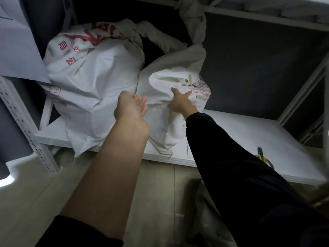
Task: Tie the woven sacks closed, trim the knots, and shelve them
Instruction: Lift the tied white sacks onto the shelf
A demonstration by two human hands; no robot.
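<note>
Two white woven sacks with red print stand side by side on a white shelf board (240,132). The larger sack (92,73) fills the left part of the shelf. The smaller sack (165,120) sits just right of it, its twisted neck rising toward the upper shelf. My right hand (179,102) presses flat on the smaller sack's front, fingers spread over bunched cloth. My left hand (131,107) hovers between the two sacks with loosely bent fingers, holding nothing; whether it touches the cloth is unclear.
A pair of scissors with yellow handles (263,156) lies near the shelf's front right edge. A perforated grey upright (26,132) stands at the left. A sheet of paper (16,43) hangs over the upper left. Tiled floor (160,202) lies below.
</note>
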